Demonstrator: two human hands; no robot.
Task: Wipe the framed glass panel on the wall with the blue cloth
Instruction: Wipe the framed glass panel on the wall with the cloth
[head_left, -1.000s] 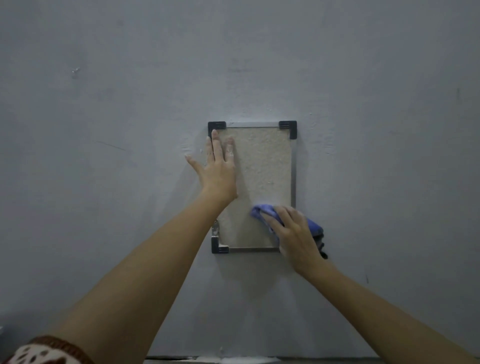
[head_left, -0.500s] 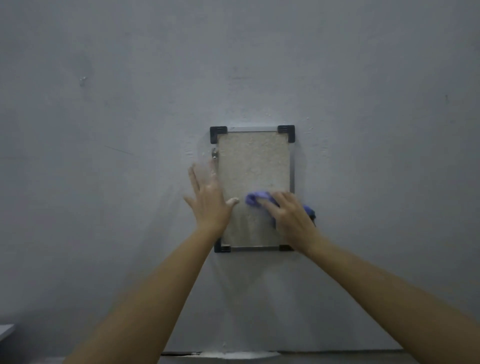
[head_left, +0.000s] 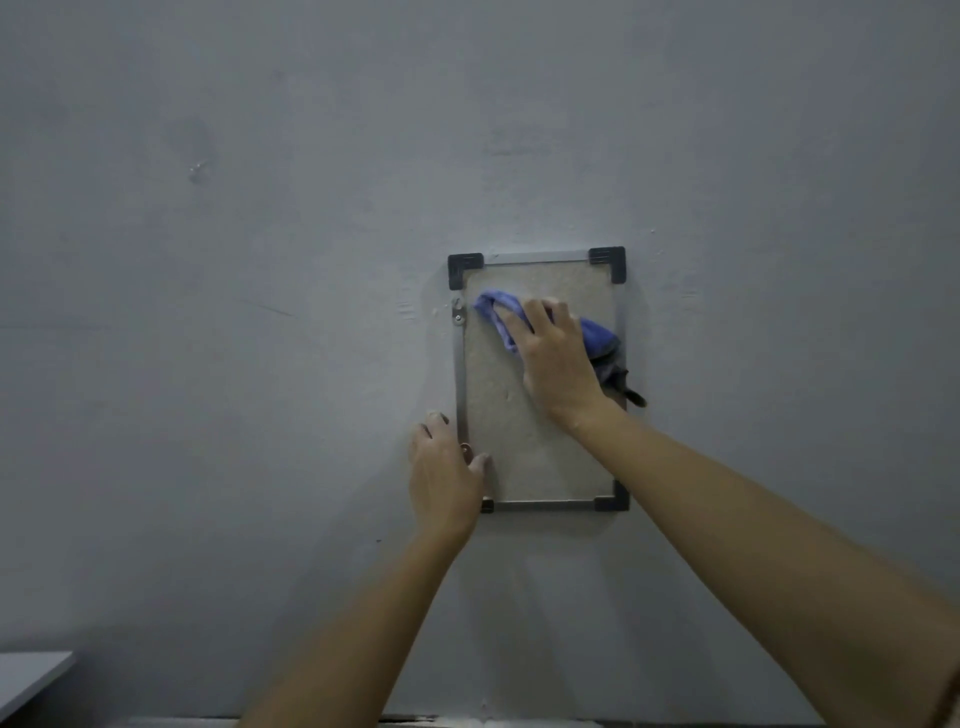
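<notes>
GRIP: right hand (head_left: 558, 364) presses blue cloth (head_left: 493, 310) with flat fingers; left hand (head_left: 445, 475) open, bracing the lower-left frame edge | PANEL: framed glass panel (head_left: 540, 447) on wall (head_left: 208, 364), right of picture centre | STEP: wiping, cloth at upper glass | NEXT: probably sweep down over lower glass with even pressure.

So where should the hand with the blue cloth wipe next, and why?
Probably straight down. The right hand presses the blue cloth near the top of the glass panel, and the lower part below it lies bare, while the left hand rests at its lower left edge.
</notes>
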